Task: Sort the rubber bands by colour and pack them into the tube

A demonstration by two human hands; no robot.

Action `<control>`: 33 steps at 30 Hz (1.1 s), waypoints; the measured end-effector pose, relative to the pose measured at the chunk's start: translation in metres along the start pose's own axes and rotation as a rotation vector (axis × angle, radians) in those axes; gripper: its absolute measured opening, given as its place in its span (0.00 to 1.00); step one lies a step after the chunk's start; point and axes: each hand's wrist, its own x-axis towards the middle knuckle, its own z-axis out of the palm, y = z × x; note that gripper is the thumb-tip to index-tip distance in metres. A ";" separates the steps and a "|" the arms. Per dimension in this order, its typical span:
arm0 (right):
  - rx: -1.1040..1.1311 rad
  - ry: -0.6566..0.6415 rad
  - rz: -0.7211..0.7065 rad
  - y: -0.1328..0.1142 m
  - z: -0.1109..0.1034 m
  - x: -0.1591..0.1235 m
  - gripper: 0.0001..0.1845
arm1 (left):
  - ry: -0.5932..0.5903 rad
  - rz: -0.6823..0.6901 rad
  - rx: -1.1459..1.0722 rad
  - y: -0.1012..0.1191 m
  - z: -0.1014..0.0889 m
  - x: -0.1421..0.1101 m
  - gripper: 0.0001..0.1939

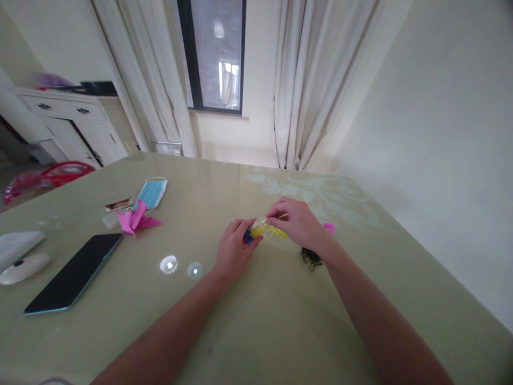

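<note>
I see the tabletop (256,321) spread across the view, a dark tablet (76,272) lying flat at its left. Farther off on the left sit a blue face mask (151,193) and, just nearer, a pink folded piece (136,218). Around the middle, my left hand (236,246) has its fingers closed about a small clear piece (258,223) with dark blue and yellow bits at it. My right hand (294,219) comes in from the right, fingertips pinched together at that piece's right end; whether they grip a strand, I cannot tell. Yellow strands (277,231) lie beneath the right hand. Right of them, near the right wrist, are a black tangle (311,259) and a small pink ring-like thing (329,228).
</note>
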 end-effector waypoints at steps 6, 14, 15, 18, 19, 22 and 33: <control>0.021 -0.026 -0.007 -0.007 -0.004 -0.003 0.07 | -0.024 -0.028 -0.038 0.001 0.000 0.000 0.19; -0.016 0.010 0.018 -0.013 -0.002 -0.004 0.06 | -0.054 -0.030 -0.031 0.003 0.000 -0.002 0.19; -0.020 0.013 0.006 -0.014 -0.002 -0.004 0.06 | -0.049 -0.028 -0.035 0.003 0.000 -0.002 0.19; 0.014 0.039 -0.034 -0.015 -0.003 -0.005 0.05 | -0.041 -0.028 -0.041 0.003 0.001 -0.002 0.19; 0.027 0.052 -0.042 -0.014 -0.004 -0.005 0.06 | -0.039 -0.030 -0.044 0.003 0.001 -0.002 0.19; 0.037 0.089 -0.037 -0.012 -0.010 -0.005 0.08 | -0.034 -0.040 -0.053 0.003 0.001 -0.002 0.19; -0.019 0.027 -0.003 -0.006 -0.013 -0.003 0.11 | -0.042 -0.053 -0.082 0.004 0.003 -0.003 0.18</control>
